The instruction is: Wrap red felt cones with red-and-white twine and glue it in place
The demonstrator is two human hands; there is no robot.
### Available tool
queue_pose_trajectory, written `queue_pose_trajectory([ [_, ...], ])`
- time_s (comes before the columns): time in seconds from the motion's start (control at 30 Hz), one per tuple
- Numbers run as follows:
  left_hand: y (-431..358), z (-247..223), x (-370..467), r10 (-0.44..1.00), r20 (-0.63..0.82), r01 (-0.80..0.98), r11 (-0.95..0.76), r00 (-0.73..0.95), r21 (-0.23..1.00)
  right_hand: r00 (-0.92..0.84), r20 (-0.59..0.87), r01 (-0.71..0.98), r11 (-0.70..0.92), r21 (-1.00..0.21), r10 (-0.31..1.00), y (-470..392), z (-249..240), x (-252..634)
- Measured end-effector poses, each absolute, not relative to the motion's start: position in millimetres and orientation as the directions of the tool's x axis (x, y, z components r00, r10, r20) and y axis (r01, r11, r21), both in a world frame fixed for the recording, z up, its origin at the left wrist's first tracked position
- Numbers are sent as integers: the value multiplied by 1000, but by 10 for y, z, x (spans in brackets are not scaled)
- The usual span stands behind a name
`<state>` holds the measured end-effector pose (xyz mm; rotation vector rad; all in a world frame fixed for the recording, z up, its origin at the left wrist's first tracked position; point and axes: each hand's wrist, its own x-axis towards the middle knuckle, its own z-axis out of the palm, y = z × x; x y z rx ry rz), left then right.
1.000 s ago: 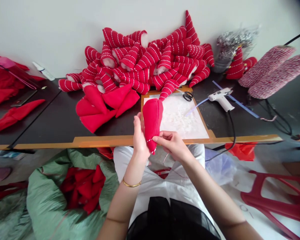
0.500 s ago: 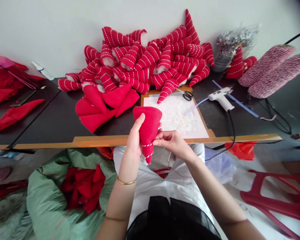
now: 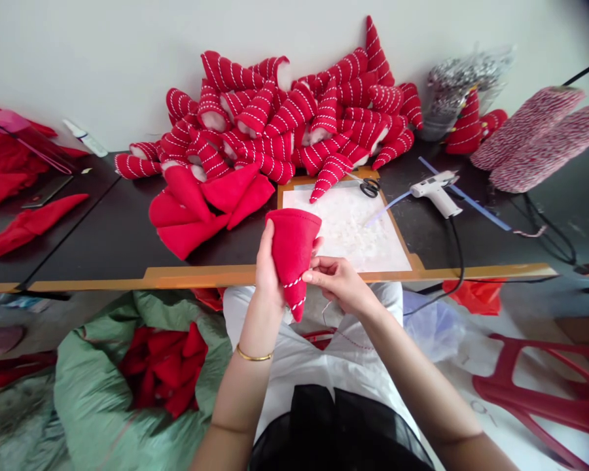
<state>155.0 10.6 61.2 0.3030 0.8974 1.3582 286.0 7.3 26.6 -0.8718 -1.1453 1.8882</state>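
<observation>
My left hand (image 3: 269,271) is closed around a red felt cone (image 3: 296,241), holding it tip down in front of the table edge. Its thumb lies along the cone's left side, and some fingers are hidden behind. Red-and-white twine (image 3: 294,284) is wound around the narrow lower part, while the wide upper part is bare. At the cone's right side my right hand (image 3: 341,282) pinches the twine between thumb and forefinger. Below that hand, a loose length of twine hangs down over my lap.
Several twine-wrapped cones (image 3: 290,114) are piled against the wall, with plain red cones (image 3: 186,222) before them. Scissors (image 3: 370,188) lie by a white sheet (image 3: 343,235). A corded glue gun (image 3: 439,191) and twine spools (image 3: 525,131) are to the right. A green sack (image 3: 88,366) stands below left.
The cone has shifted slightly right and turned a little. My left thumb has moved from its front face to its left edge. My right hand stays pinched beside the cone.
</observation>
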Motion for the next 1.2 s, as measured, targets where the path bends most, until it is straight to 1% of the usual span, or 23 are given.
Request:
queue_pose_trajectory([
  [0.1, 119, 583, 1585, 932, -356, -709, 203, -72, 675, -513, -205, -267, -382, -885, 834, 65, 280, 2842],
  [0.17, 117, 561, 1610, 936, -340, -691, 191, -84, 697, -486, -201, -274, -367, -889, 850, 58, 289, 2845],
  [0.23, 106, 538, 1626, 944, -268, -662, 78, -191, 746, -399, -149, -229, -256, -939, 905, 49, 291, 2862],
  [0.3, 93, 519, 1625, 936, -129, -586, -94, -328, 805, -290, -45, -82, -71, -994, 956, 37, 289, 2885],
  [0.33, 88, 515, 1619, 928, -62, -530, -154, -367, 834, -265, 9, 6, 11, -1000, 964, 31, 287, 2894],
  [0.37, 83, 516, 1609, 925, -12, -475, -183, -379, 861, -266, 48, 74, 70, -995, 963, 27, 288, 2902],
  [0.4, 80, 522, 1596, 929, 14, -426, -183, -371, 886, -286, 66, 108, 101, -989, 956, 26, 290, 2909],
  [0.43, 78, 534, 1581, 936, 15, -392, -162, -352, 906, -317, 64, 106, 103, -989, 946, 30, 295, 2916],
  [0.47, 77, 549, 1565, 942, -5, -379, -129, -334, 916, -348, 50, 75, 81, -994, 936, 38, 302, 2922],
  [0.53, 78, 584, 1531, 953, -81, -422, -52, -293, 905, -399, 8, -16, 2, -1000, 917, 66, 321, 2939],
  [0.63, 80, 619, 1492, 961, -231, -553, 111, -152, 826, -441, -48, -125, -115, -985, 896, 114, 337, 2967],
  [0.73, 81, 630, 1497, 941, -335, -623, 236, -45, 746, -444, -91, -191, -194, -962, 891, 132, 316, 2977],
  [0.87, 86, 649, 1563, 931, -363, -679, 251, -24, 689, -493, -187, -241, -340, -909, 850, 109, 266, 2970],
  [0.97, 93, 683, 1603, 937, -348, -720, 219, -33, 658, -539, -213, -294, -420, -859, 815, 94, 248, 2969],
  [1.1, 98, 716, 1610, 939, -339, -746, 182, -62, 641, -565, -183, -346, -432, -833, 804, 96, 233, 2965],
  [1.2, 98, 701, 1599, 936, -349, -741, 209, -37, 638, -543, -194, -350, -430, -833, 817, 101, 220, 2939],
])
